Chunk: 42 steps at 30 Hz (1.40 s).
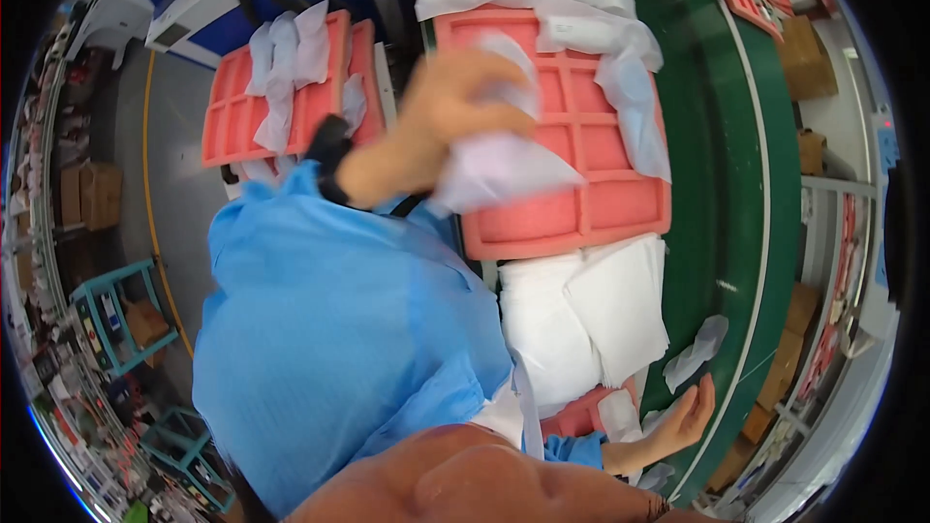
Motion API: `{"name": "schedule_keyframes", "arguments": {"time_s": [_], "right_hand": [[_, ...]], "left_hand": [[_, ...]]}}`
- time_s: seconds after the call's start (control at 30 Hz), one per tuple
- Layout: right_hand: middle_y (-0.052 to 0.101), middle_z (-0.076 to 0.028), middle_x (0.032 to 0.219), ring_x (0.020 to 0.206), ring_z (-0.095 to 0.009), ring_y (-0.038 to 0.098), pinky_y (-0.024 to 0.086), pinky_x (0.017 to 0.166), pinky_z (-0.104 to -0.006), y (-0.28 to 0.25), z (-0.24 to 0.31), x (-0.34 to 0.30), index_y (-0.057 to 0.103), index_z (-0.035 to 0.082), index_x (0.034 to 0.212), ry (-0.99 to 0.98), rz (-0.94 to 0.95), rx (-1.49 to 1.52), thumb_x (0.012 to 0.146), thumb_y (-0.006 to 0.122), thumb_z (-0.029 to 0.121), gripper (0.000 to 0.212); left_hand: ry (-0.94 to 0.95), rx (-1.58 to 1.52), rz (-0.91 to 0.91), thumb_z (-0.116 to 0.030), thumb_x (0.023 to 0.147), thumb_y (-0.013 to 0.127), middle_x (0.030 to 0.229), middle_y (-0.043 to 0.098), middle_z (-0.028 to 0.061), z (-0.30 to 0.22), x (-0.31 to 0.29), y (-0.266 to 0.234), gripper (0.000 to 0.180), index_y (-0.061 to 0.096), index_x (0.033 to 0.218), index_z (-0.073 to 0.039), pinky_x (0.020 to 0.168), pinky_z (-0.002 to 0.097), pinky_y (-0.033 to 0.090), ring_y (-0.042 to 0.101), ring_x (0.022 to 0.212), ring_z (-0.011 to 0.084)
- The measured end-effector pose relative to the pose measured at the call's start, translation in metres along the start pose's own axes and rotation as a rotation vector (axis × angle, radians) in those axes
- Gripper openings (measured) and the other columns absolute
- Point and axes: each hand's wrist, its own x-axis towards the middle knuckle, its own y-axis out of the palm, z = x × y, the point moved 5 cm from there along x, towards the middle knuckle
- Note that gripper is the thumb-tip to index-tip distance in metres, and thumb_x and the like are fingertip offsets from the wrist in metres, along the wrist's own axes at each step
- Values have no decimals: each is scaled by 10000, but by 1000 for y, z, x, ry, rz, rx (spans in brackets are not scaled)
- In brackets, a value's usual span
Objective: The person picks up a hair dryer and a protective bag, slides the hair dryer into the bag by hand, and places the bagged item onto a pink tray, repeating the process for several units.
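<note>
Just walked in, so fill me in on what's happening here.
The person's left hand, blurred, grips a white pouch over a pink tray. The right hand is open near a loose pouch on the green table. More pouches lie along the tray; white sheets sit by its near end.

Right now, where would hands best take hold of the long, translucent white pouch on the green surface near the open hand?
Probably around the middle of the long, translucent white pouch, from above, gripping across its narrow width: it lies slender on the green surface, with nothing on top. The nearby open hand could come from its lower end in this view.
</note>
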Motion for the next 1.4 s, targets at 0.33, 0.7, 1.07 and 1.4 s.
{"name": "schedule_keyframes", "arguments": {"time_s": [0.33, 0.7, 1.07, 1.4], "right_hand": [[629, -129, 1062, 971, -206, 602, 473, 867, -294, 4, 12, -16, 606, -62, 1102, 99, 34, -14, 930, 546, 55, 217], [636, -125, 1027, 922, -194, 616, 483, 820, -277, 7, 45, -21, 616, -71, 1078, 62, -5, -22, 919, 555, 32, 199], [645, -102, 1015, 941, -148, 617, 477, 851, -243, 15, 35, -30, 608, -69, 1099, 69, 131, 36, 914, 550, 3, 207], [651, -121, 1030, 937, -152, 617, 478, 848, -248, 29, 30, -33, 602, -70, 1114, 127, 211, 38, 906, 568, 12, 226]], "left_hand": [[-674, 826, 56, -85, 728, 624, 1273, 509, 179, 219, -275, -183, 224, 704, 929, -144, 1012, 395, 366, 463, 1202, 361], [-1074, 751, -149, -182, 825, 589, 1264, 518, 266, 277, -449, -175, 451, 522, 1222, 20, 996, 435, 391, 490, 1174, 416], [-1370, 523, 79, -331, 706, 695, 1204, 547, 302, 321, -463, -176, 751, 445, 1320, 23, 946, 420, 438, 531, 1125, 418], [-1396, 540, 32, -532, 702, 700, 1180, 567, 290, 405, -399, -192, 813, 514, 1207, 78, 940, 435, 435, 547, 1115, 399]]}}
